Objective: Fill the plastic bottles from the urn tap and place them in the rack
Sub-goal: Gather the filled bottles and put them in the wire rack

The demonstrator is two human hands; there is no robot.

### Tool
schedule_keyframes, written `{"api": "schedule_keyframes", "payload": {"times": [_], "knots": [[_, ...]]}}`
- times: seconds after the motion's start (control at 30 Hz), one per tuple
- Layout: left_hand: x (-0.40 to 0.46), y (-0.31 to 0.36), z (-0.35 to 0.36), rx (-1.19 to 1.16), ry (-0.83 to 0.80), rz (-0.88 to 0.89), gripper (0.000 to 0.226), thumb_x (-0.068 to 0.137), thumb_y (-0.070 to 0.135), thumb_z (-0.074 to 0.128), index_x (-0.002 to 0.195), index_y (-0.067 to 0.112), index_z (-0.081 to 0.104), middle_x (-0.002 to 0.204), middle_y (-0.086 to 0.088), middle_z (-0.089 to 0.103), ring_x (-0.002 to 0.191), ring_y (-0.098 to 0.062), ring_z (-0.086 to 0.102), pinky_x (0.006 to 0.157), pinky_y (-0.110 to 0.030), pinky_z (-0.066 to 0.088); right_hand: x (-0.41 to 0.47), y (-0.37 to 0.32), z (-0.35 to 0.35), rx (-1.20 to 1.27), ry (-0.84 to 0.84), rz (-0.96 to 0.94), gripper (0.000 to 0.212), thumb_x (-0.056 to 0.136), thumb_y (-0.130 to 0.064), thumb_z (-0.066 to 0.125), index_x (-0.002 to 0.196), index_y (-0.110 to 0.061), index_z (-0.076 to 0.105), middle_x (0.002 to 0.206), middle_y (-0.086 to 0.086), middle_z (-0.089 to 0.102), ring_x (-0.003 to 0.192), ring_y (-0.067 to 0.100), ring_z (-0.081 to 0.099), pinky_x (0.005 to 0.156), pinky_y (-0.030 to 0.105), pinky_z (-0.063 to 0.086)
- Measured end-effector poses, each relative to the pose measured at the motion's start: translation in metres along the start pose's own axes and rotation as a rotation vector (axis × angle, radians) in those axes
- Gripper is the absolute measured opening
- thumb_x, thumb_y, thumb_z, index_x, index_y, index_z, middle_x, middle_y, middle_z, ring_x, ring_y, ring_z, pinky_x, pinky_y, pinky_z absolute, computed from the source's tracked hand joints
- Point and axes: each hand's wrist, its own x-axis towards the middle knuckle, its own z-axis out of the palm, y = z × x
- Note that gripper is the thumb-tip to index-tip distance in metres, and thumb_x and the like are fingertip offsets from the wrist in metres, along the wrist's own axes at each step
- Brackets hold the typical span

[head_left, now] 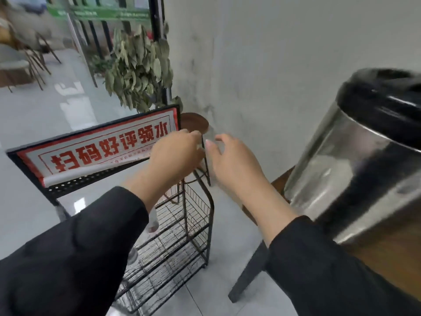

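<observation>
Head view: both hands over rack (196, 215), left hand (175, 153) and right hand (230, 158) loosely spread, holding nothing clear; possibly bottles (152, 221) racked; urn (355, 156) beside.

Black wire rack (196, 215) on floor, steel black-lidded urn (355, 169) on table

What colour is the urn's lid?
Black, glossy, above the steel body; the urn lid shows in the head view, at right.
</observation>
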Motion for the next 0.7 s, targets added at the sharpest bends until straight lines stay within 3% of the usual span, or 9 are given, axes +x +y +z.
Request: {"api": "schedule_keyframes", "payload": {"times": [0.23,0.33,0.4,0.47,0.57,0.7], "knots": [[-0.091,0.168,-0.096,0.041,0.068,0.154,0.031,0.092,0.023,0.048,0.122,0.025,0.058,0.090,0.004,0.055,0.084,-0.025,0.061,0.066,-0.037,0.052,-0.157,0.032,-0.157,0.122,0.121,-0.138,0.045,0.102,-0.054,0.040,0.140,-0.031,0.048,0.141,-0.011,0.050,0.126,0.011,0.047,0.097,0.030,0.038],[-0.123,0.238,-0.122,-0.035,0.126,0.215,0.039,0.090,0.033,0.036,0.120,0.026,0.060,0.086,0.007,0.055,0.077,-0.024,0.058,0.064,-0.036,0.052,-0.214,0.065,-0.215,0.148,0.178,-0.153,0.042,0.101,-0.055,0.042,0.137,-0.036,0.049,0.137,-0.019,0.050,0.123,0.002,0.046,0.098,0.027,0.041],[-0.133,0.277,-0.127,-0.079,0.124,0.232,0.035,0.098,0.040,0.037,0.121,0.029,0.061,0.100,0.007,0.066,0.085,-0.022,0.064,0.069,-0.038,0.056,-0.234,0.094,-0.250,0.145,0.229,-0.090,0.038,0.100,-0.054,0.043,0.133,-0.038,0.052,0.131,-0.020,0.053,0.118,0.001,0.050,0.095,0.027,0.047],[-0.135,0.309,-0.118,-0.112,0.094,0.266,0.023,0.103,0.040,0.044,0.114,0.028,0.061,0.101,0.007,0.067,0.083,-0.018,0.064,0.067,-0.036,0.056,-0.241,0.129,-0.279,0.097,0.289,-0.002,0.035,0.100,-0.052,0.044,0.130,-0.036,0.054,0.126,-0.017,0.057,0.112,0.004,0.055,0.090,0.029,0.052],[-0.136,0.345,-0.098,-0.138,0.110,0.325,0.018,0.104,0.037,0.047,0.107,0.025,0.060,0.091,0.005,0.062,0.073,-0.015,0.058,0.053,-0.024,0.042,-0.229,0.189,-0.304,-0.051,0.321,0.113,0.037,0.101,-0.048,0.046,0.131,-0.029,0.056,0.127,-0.008,0.060,0.108,0.011,0.057,0.090,0.034,0.050],[-0.135,0.369,-0.077,-0.143,0.075,0.303,0.024,0.103,0.042,0.048,0.114,0.025,0.060,0.095,0.003,0.061,0.083,-0.021,0.062,0.067,-0.039,0.060,-0.196,0.251,-0.313,-0.219,0.210,0.175,0.042,0.102,-0.041,0.050,0.139,-0.022,0.050,0.136,0.003,0.056,0.114,0.025,0.058,0.089,0.035,0.045]]}}
